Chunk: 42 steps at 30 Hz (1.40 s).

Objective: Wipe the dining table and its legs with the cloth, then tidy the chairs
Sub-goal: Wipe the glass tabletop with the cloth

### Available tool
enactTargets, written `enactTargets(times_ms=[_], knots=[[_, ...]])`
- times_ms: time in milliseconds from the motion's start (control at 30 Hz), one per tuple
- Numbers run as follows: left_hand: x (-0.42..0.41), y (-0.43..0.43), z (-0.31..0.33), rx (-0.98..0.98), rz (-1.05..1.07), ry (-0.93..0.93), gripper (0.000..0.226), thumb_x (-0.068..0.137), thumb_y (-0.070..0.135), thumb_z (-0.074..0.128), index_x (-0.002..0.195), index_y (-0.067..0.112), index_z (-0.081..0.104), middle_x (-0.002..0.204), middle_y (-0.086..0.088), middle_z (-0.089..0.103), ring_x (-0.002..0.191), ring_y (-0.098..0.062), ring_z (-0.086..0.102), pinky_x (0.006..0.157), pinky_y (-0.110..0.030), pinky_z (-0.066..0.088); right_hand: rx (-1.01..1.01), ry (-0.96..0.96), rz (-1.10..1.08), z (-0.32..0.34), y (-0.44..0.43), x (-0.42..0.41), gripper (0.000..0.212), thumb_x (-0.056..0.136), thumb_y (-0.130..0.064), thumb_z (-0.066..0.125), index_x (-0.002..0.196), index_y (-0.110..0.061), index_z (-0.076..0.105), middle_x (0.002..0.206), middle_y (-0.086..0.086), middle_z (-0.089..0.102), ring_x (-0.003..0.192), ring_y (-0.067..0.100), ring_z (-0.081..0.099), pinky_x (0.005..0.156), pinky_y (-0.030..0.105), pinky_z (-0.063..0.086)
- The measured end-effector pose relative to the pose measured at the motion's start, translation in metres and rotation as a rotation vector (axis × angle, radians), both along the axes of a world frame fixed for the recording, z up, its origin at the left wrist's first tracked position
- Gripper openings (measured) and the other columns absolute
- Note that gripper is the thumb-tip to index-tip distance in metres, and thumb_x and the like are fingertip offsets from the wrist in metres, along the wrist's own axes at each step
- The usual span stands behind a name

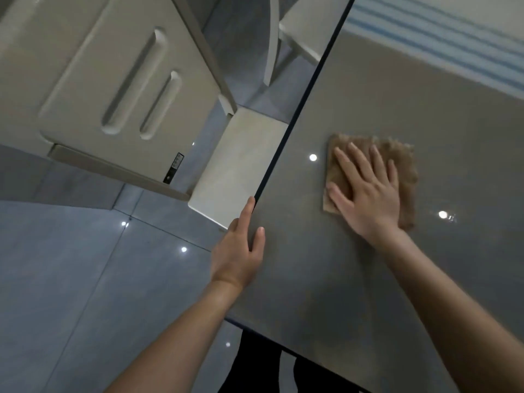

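Note:
A glossy grey dining table (354, 279) fills the right half of the view, its dark edge running diagonally. A folded tan cloth (402, 163) lies flat on the top. My right hand (368, 191) presses flat on the cloth with fingers spread. My left hand (239, 248) rests on the table's left edge, thumb on top and fingers over the side. A pale chair seat (238, 165) is tucked beside the edge just beyond my left hand. The table legs are hidden.
A second pale chair (300, 29) stands further along the table edge at the top. A light cabinet (107, 80) with two long grooved handles sits to the left. Shiny grey floor tiles (85, 279) spread below. A blue-striped fabric (442, 32) lies at the table's far right.

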<state>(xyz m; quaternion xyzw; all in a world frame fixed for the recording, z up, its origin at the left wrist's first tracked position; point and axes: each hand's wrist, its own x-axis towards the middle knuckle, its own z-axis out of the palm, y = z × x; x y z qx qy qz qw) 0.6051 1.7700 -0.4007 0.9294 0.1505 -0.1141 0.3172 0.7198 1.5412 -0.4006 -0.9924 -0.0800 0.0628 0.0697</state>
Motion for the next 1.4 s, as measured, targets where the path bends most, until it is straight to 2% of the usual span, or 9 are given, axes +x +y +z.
enactTargets(times_ms=[167,300,400,600,700,867,1000,1233,1400], knots=[[-0.002,0.001,-0.002,0.010,0.009,-0.001,0.059,0.089,0.044,0.034,0.145,0.042,0.017,0.135,0.004,0.053,0.108,-0.028,0.060,0.081,-0.039,0.048,0.027,-0.008,-0.157,-0.002,0.014,0.114,0.060,0.090,-0.062,0.024,0.148,-0.045,0.018,0.159,-0.012,0.018,0.149,0.024,0.006,0.119,0.049,0.003],[-0.003,-0.001,0.000,-0.013,0.012,-0.018,0.056,0.093,0.037,0.040,0.145,0.041,0.020,0.130,0.002,0.057,0.105,-0.027,0.060,0.083,-0.038,0.046,0.041,0.042,-0.122,0.001,0.026,0.116,0.061,0.091,-0.060,0.019,0.150,-0.043,0.013,0.161,-0.010,0.012,0.149,0.027,0.000,0.118,0.053,0.000],[-0.002,0.001,0.000,-0.034,0.011,-0.016,0.057,0.090,0.040,0.037,0.145,0.042,0.020,0.133,0.002,0.055,0.110,-0.026,0.059,0.086,-0.039,0.048,0.000,0.009,0.036,0.005,0.039,0.035,0.062,0.092,-0.056,0.025,0.151,-0.040,0.015,0.160,-0.009,0.016,0.148,0.031,0.008,0.117,0.057,0.008],[-0.002,0.000,0.002,-0.067,0.001,-0.017,0.059,0.088,0.043,0.035,0.146,0.035,0.022,0.140,-0.001,0.050,0.122,-0.027,0.053,0.096,-0.043,0.047,0.066,0.112,0.317,0.014,0.048,-0.222,0.070,0.085,-0.054,0.050,0.149,-0.041,0.024,0.158,-0.013,0.022,0.148,0.028,0.014,0.114,0.056,0.020],[-0.001,-0.001,0.004,-0.059,0.004,-0.012,0.062,0.087,0.046,0.031,0.147,0.034,0.022,0.139,-0.005,0.050,0.123,-0.028,0.052,0.096,-0.044,0.047,0.067,0.174,0.350,0.016,0.034,-0.253,0.069,0.085,-0.055,0.050,0.147,-0.044,0.025,0.157,-0.016,0.024,0.148,0.023,0.017,0.113,0.052,0.022],[-0.002,-0.002,0.004,-0.021,0.001,-0.023,0.061,0.088,0.045,0.033,0.147,0.034,0.023,0.135,-0.003,0.054,0.116,-0.029,0.057,0.088,-0.041,0.048,0.064,0.118,0.261,0.009,0.022,-0.189,0.062,0.088,-0.054,0.048,0.146,-0.046,0.029,0.155,-0.017,0.028,0.147,0.018,0.021,0.114,0.049,0.023],[-0.002,-0.003,0.002,-0.003,0.008,-0.018,0.060,0.089,0.042,0.035,0.146,0.038,0.021,0.133,0.000,0.055,0.110,-0.027,0.058,0.082,-0.038,0.047,0.055,0.010,0.147,0.001,0.014,-0.079,0.058,0.091,-0.055,0.039,0.147,-0.043,0.029,0.155,-0.014,0.029,0.147,0.019,0.020,0.118,0.047,0.016],[-0.003,-0.003,-0.001,0.007,0.017,-0.034,0.058,0.090,0.041,0.036,0.146,0.041,0.020,0.129,0.003,0.057,0.095,-0.028,0.062,0.073,-0.036,0.045,0.039,0.030,-0.059,0.001,-0.003,0.121,0.056,0.094,-0.057,0.023,0.148,-0.047,0.014,0.159,-0.015,0.016,0.149,0.018,0.007,0.120,0.045,0.003],[-0.003,-0.002,-0.003,-0.018,0.021,-0.062,0.060,0.088,0.041,0.036,0.146,0.039,0.023,0.129,0.000,0.058,0.101,-0.029,0.060,0.079,-0.036,0.047,0.041,0.029,-0.081,-0.002,-0.006,0.153,0.055,0.095,-0.056,0.018,0.149,-0.046,0.010,0.160,-0.014,0.012,0.149,0.021,0.003,0.120,0.046,0.001]])
